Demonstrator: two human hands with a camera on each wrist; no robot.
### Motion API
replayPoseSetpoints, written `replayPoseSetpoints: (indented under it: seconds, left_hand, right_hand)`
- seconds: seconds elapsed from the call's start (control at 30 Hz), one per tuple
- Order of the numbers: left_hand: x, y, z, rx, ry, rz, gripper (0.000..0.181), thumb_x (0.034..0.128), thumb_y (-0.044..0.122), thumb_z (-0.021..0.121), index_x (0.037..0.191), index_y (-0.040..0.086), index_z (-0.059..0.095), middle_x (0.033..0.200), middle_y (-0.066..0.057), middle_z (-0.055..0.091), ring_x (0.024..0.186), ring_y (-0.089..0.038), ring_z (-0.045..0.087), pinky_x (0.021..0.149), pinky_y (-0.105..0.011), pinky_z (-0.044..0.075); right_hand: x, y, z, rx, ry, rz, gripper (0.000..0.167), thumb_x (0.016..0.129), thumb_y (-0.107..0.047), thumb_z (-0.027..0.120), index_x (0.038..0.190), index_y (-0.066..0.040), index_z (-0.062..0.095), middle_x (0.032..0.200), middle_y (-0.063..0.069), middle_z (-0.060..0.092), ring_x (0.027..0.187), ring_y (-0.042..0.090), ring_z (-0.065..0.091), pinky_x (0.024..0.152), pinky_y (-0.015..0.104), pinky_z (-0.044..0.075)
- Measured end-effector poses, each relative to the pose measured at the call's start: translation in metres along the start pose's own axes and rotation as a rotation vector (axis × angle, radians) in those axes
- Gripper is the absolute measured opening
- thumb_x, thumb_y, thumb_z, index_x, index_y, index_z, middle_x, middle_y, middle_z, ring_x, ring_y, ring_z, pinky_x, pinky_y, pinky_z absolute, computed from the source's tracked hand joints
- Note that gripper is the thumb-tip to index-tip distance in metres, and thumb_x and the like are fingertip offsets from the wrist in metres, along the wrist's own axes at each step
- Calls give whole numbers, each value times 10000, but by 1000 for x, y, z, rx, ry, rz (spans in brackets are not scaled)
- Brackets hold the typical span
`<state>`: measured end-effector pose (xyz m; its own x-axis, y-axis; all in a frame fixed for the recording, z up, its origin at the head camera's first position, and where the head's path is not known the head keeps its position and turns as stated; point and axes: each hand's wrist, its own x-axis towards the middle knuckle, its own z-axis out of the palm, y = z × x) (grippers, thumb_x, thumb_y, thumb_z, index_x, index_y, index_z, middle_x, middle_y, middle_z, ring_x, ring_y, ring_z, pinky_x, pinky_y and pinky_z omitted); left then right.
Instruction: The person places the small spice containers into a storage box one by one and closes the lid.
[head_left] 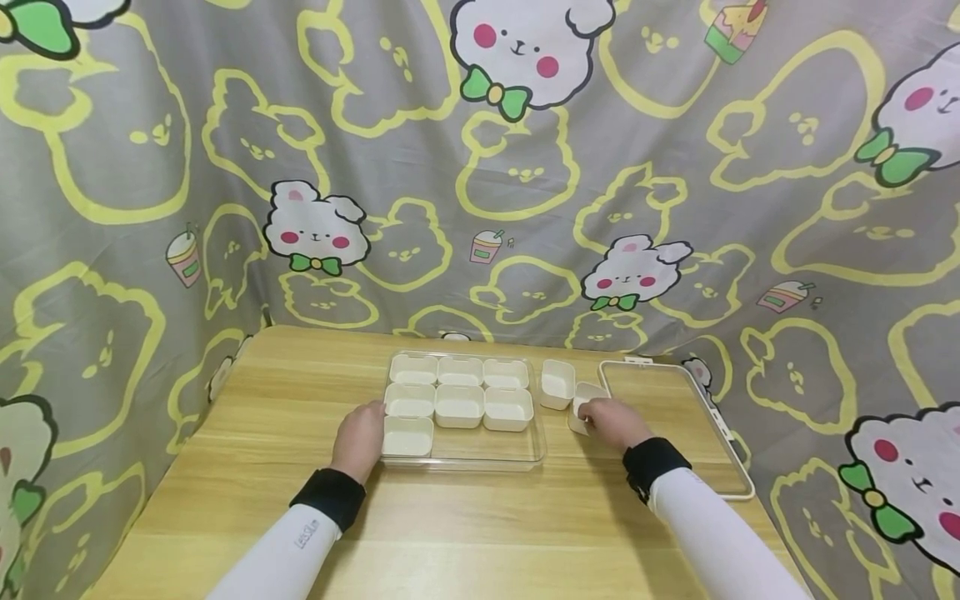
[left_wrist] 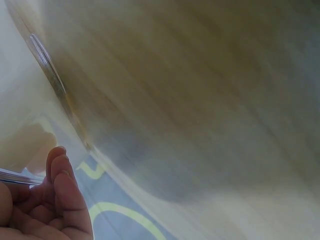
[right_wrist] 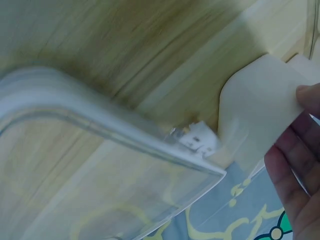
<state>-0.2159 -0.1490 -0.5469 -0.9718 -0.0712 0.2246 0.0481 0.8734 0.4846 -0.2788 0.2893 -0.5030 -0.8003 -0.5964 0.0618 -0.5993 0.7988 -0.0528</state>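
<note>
- On the bench [head_left: 225, 475], at the left side of the transparent tray [head_left: 483, 447], grasping the wall between thumb and fingers with the left grip [head_left: 360, 437], probably to stop any sliding.
- Right of the tray, pinching the wall of one held cup [right_wrist: 255, 105] with the right grip [head_left: 617, 423]; likely taken there as the thinnest, easiest part to hold.
- Directly between right thumb and fingers with the held cup, and just beside the loose cup [head_left: 557, 383], on the side away from the tray; touching or merely close, hard to judge with fingers in the way.
- Ranged in rows inside the tray with the seated cups [head_left: 459, 406]: three at the back, three in the middle, one at near left, apparently packed side by side to save room.
- Laid flat farther right with the framed lid [head_left: 682, 429], close by the right grip, presumably to leave the tray uncovered from above.
</note>
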Motion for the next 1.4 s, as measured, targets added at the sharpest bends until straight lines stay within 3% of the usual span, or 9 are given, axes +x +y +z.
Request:
replayPoseSetpoints:
  seconds: [0.23, 0.43, 0.63, 0.83, 0.93, 1.0, 1.07, 1.23, 1.4]
  left_hand:
    - [-1, 0, 0, -17, -8, -19, 286, 1063, 89, 438, 971, -75, 654, 813, -209, 662, 795, -406, 667, 702, -511, 553]
    - [-1, 0, -2, -30, -11, -22, 292, 1063, 90, 431, 959, -75, 648, 810, -210, 659, 803, -415, 663, 711, -521, 548]
    - [-1, -1, -1, -21, -6, -18, 297, 1062, 85, 426, 940, -72, 646, 795, -210, 652, 796, -419, 660, 702, -526, 543]
    - [-1, -1, -2, -30, -12, -20, 284, 1060, 83, 431, 966, -72, 650, 825, -214, 662, 818, -417, 663, 726, -523, 548]
    - [0, -1, -2, -23, -16, -17, 285, 1062, 80, 428, 984, -75, 653, 843, -217, 670, 830, -413, 668, 735, -519, 553]
    - [0, 0, -1, -20, -14, -16, 289, 1065, 83, 425, 987, -74, 656, 849, -217, 674, 835, -410, 671, 739, -516, 556]
    - [0, 0, -1, -16, -12, -11, 292, 1065, 80, 422, 983, -75, 656, 844, -216, 673, 830, -409, 671, 735, -515, 556]
    - [-1, -1, 0, -11, -3, -1, 289, 1062, 81, 432, 963, -80, 651, 821, -218, 665, 812, -414, 668, 722, -518, 555]
    - [-1, 0, -1, -22, 3, -5, 290, 1061, 88, 437, 955, -81, 649, 823, -226, 663, 816, -424, 665, 729, -529, 551]
  right_hand:
    - [6, -22, 5, -31, 63, 73, 220, 809, 24, 699, 730, -142, 578, 660, -48, 469, 604, 135, 397, 567, 299, 384]
    - [16, -44, 8, 2, 85, 199, 187, 795, 3, 674, 709, -132, 577, 687, -15, 492, 618, 160, 426, 537, 335, 408]
    - [25, -53, 14, 36, 116, 246, 173, 773, 2, 668, 695, -125, 581, 666, -8, 514, 606, 170, 442, 504, 345, 409]
    - [26, -48, 9, 82, 40, 263, 237, 937, -133, 622, 702, -136, 588, 665, -5, 534, 593, 158, 470, 539, 339, 421]
    - [24, -39, 1, 101, 9, 229, 203, 982, -144, 572, 808, -105, 669, 750, 25, 618, 661, 173, 563, 618, 366, 493]
    - [21, -31, -3, 117, 4, 168, 135, 954, -80, 578, 923, -58, 708, 806, 50, 649, 710, 195, 589, 676, 390, 514]
    - [18, -23, -7, 132, 4, 89, 179, 884, 15, 597, 1008, -31, 718, 877, 55, 677, 774, 201, 618, 731, 399, 535]
    - [9, -8, -7, 130, -23, -97, 331, 719, 182, 635, 948, -40, 722, 897, 58, 676, 832, 221, 643, 757, 385, 547]
    - [5, 0, -2, 132, -52, -145, 281, 695, 155, 738, 859, -73, 730, 853, 22, 676, 815, 206, 655, 747, 365, 557]
